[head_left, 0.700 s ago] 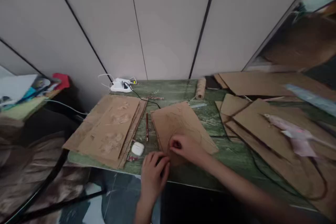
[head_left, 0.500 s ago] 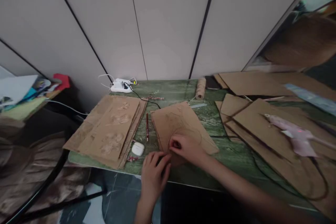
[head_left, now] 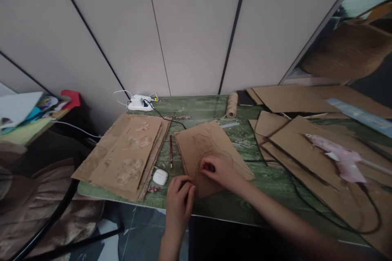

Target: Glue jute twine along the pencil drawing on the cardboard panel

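A brown cardboard piece (head_left: 211, 147) with drawn lines lies on the green table (head_left: 263, 179) in front of me. My right hand (head_left: 221, 171) rests on its near part with the fingers curled and pressed down; what is under them is hidden. My left hand (head_left: 180, 196) sits at the cardboard's near left corner, fingers bent together against its edge. A red pencil (head_left: 170, 150) lies just left of the cardboard, and a white earbud case (head_left: 160, 177) lies left of my left hand.
A stack of embossed cardboard sheets (head_left: 128, 155) lies on the left. Larger cardboard sheets (head_left: 306, 138) cover the right, with a pink glue gun (head_left: 339, 158) and its black cable on them. A twine spool (head_left: 232, 105) and a white power strip (head_left: 137, 102) sit at the back.
The view has tilted slightly. My right hand stays on the cardboard and my left hand has shifted a little along its near corner.
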Tool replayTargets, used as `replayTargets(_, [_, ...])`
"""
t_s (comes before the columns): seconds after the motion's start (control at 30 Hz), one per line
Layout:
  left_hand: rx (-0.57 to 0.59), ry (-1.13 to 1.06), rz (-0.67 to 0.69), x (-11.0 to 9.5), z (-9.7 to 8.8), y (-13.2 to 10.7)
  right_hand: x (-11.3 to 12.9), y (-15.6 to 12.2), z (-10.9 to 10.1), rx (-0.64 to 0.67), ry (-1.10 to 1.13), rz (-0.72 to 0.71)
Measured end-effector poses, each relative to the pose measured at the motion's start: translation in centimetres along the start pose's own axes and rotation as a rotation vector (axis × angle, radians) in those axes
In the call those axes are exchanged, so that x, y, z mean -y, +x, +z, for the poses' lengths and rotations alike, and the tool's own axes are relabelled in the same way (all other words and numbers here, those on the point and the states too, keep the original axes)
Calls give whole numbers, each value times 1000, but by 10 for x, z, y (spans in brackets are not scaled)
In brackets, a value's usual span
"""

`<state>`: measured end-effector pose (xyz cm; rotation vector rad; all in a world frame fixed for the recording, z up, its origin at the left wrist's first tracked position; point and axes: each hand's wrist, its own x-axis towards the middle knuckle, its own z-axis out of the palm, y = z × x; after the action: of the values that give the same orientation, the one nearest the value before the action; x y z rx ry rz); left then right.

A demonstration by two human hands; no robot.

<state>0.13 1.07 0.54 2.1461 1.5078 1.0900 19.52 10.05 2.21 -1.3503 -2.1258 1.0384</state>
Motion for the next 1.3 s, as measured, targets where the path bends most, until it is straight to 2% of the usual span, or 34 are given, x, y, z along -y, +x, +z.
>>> replayTargets(0.17, [17, 73, -3, -1, 5, 7, 7, 4, 0, 13, -67, 65])
replayTargets(0.5, [36, 248, 31, -3, 10, 5, 14, 8, -1, 29, -123, 145])
replayTargets(0.7, [38, 266, 23, -3, 11, 5, 15, 9, -1, 24, -105, 156])
replayTargets(0.9, [46, 187, -2, -5, 7, 7, 7, 4, -12, 26, -18, 104])
replayTargets(1.07, [61, 170, -8, -6, 5, 7, 5, 2, -16, -21, -136, 89])
replayTargets(1.3, [61, 167, -18, -4, 7, 7, 10, 9, -11, -59, -206, 128])
